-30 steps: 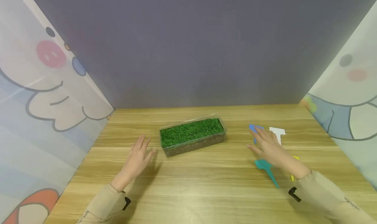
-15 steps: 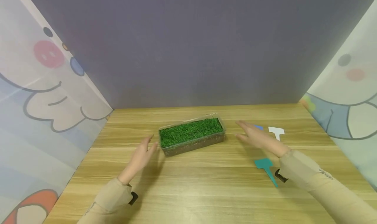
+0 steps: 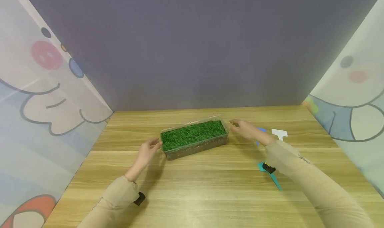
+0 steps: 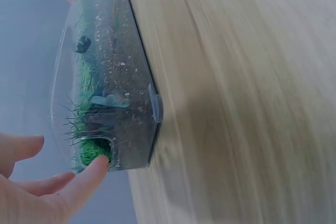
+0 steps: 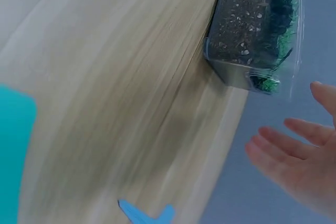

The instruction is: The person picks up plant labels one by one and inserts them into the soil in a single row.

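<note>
A clear plastic box (image 3: 196, 148) with dark soil and green grass (image 3: 193, 133) stands slightly askew on the wooden table. My left hand (image 3: 146, 153) is at its left end, fingers loosely bent; in the left wrist view a fingertip (image 4: 100, 163) appears at or very near the end wall, and contact cannot be told for sure. Off the right end, my right hand (image 3: 244, 129) hangs with relaxed fingers, and the right wrist view shows a gap between it and the box. Neither hand holds anything.
To the right lie T-shaped plant labels: a white label (image 3: 279, 133), a blue label (image 3: 261, 129) partly behind the right wrist, and a teal label (image 3: 274, 179) partly under the sleeve. A grey wall (image 3: 204, 48) rises behind the table (image 3: 192, 194); printed panels flank it.
My right hand has moved left from above the labels to beside the box's right end. My left hand has come up and right to the left end. The box stays in place.
</note>
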`<state>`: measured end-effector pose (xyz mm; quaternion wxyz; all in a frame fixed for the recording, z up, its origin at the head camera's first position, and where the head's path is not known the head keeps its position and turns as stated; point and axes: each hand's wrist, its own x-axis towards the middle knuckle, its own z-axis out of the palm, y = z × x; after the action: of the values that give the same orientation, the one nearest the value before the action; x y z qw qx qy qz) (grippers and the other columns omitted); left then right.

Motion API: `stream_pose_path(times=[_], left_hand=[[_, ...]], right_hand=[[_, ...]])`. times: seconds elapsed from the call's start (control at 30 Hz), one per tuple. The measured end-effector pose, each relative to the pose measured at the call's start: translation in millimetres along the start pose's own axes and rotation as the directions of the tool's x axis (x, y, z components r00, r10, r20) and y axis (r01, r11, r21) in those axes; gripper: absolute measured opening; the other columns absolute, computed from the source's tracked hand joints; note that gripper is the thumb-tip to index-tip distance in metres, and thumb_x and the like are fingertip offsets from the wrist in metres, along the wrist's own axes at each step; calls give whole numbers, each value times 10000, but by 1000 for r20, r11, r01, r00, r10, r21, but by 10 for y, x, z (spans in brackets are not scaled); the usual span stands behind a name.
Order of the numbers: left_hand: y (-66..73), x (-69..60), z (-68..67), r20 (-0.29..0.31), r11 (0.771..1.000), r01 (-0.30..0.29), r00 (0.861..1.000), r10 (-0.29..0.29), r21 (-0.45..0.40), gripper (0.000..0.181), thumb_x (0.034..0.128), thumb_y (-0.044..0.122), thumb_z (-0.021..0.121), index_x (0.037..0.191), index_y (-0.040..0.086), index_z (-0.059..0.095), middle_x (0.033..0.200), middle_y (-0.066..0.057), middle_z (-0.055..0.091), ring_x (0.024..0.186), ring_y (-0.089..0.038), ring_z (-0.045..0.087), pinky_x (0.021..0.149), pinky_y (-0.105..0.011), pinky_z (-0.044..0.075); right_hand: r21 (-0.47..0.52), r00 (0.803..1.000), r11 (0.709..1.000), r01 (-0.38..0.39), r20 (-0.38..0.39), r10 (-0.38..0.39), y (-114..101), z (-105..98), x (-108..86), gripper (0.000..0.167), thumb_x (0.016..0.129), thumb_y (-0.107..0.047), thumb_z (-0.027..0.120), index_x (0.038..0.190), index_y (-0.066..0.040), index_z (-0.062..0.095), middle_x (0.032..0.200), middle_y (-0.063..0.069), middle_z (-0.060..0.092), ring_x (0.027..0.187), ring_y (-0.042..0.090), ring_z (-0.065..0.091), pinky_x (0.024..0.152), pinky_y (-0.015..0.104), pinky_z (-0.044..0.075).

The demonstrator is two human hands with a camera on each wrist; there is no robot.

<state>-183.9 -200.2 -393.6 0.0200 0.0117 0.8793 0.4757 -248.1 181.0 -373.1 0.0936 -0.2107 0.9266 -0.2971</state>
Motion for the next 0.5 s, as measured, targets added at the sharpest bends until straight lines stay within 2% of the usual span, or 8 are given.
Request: stream_pose_path(times=[0.13, 0.23, 0.3, 0.33, 0.4, 0.5], left_hand=[[2, 32, 17, -1, 993, 67, 998, -67, -94, 420, 912, 123, 474, 1247, -118, 396, 1157, -290, 504, 940, -349, 577, 809, -380, 512], [19, 45, 22, -11, 979, 117, 993, -121, -164, 402, 901, 87, 483, 1237, -120, 411, 1166, -298, 491, 910, -328, 595, 821, -386, 505], [36, 49, 26, -21, 972, 144, 988, -150, -186, 390, 893, 75, 495, 1228, -113, 429, 1168, -293, 494, 881, -298, 611, 826, -391, 502], [39, 53, 29, -24, 967, 157, 986, -165, -198, 385, 889, 70, 503, 1224, -108, 437, 1167, -291, 496, 864, -290, 618, 829, -397, 500], [47, 60, 33, -28, 963, 175, 982, -185, -204, 378, 884, 67, 513, 1218, -99, 451, 1161, -288, 503, 845, -283, 625, 833, -409, 496], [52, 72, 39, -26, 958, 203, 977, -213, -204, 372, 883, 78, 523, 1219, -73, 467, 1148, -270, 522, 862, -286, 620, 842, -410, 493]], right_hand=[[122, 1000, 992, -29, -2, 30, 57, 22, 72, 430, 950, -168, 397, 1263, 127, 372, 1198, 308, 464, 1065, 404, 476, 860, 459, 469], [232, 999, 972, -42, 2, 42, 73, 33, 86, 457, 949, -206, 402, 1261, 127, 377, 1245, 319, 414, 1080, 410, 467, 870, 451, 470], [309, 999, 950, -43, 1, 45, 77, 44, 87, 493, 939, -252, 426, 1260, 120, 384, 1254, 314, 406, 1075, 396, 477, 874, 443, 469], [375, 1000, 927, -16, -2, 19, 137, 70, 113, 501, 926, -274, 455, 1260, 96, 405, 1241, 294, 435, 1046, 369, 510, 850, 421, 489], [436, 1000, 900, -25, -5, 30, 115, 89, 111, 513, 912, -285, 483, 1254, 91, 417, 1230, 284, 450, 1016, 338, 538, 846, 408, 494], [507, 997, 860, -59, -13, 77, 78, 135, 133, 457, 906, -204, 497, 1245, 94, 428, 1215, 286, 464, 970, 321, 567, 840, 398, 499]])
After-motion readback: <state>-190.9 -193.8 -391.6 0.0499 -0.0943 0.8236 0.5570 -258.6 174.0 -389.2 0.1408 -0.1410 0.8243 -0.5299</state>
